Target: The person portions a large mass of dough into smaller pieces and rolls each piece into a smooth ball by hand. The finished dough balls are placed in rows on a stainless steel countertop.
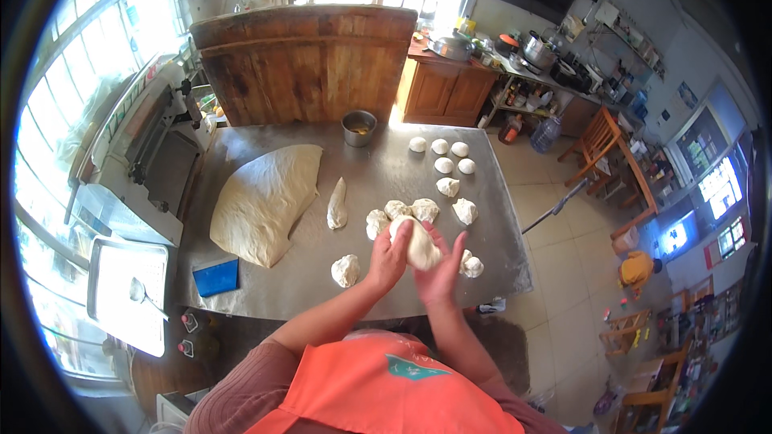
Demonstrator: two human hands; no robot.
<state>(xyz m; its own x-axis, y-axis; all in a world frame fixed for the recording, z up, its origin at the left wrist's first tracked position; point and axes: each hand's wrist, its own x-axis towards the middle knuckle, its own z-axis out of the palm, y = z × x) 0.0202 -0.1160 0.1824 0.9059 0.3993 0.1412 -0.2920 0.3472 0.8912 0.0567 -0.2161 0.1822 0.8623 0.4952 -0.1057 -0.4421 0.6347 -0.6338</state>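
Between my two hands is a smooth lump of dough (416,247), held just above the metal worktop (271,304). My left hand (391,253) grips its left side, thumb on top. My right hand (441,271) is at its right side, slightly blurred, fingers spread; how firmly it holds is unclear. Rough dough pieces (425,210) lie just beyond my hands, and one (345,270) sits to the left. Several round dough balls (444,164) stand at the far right. A big dough slab (265,205) covers the left, with a tapered dough strip (338,205) beside it.
A blue scraper (216,277) lies near the front left edge. The metal pot (359,128) stands at the back before an upright wooden board (301,72). Left are a dough-rolling machine (151,157) and a metal tray (96,295) with a ladle. A person in yellow (636,270) is far right.
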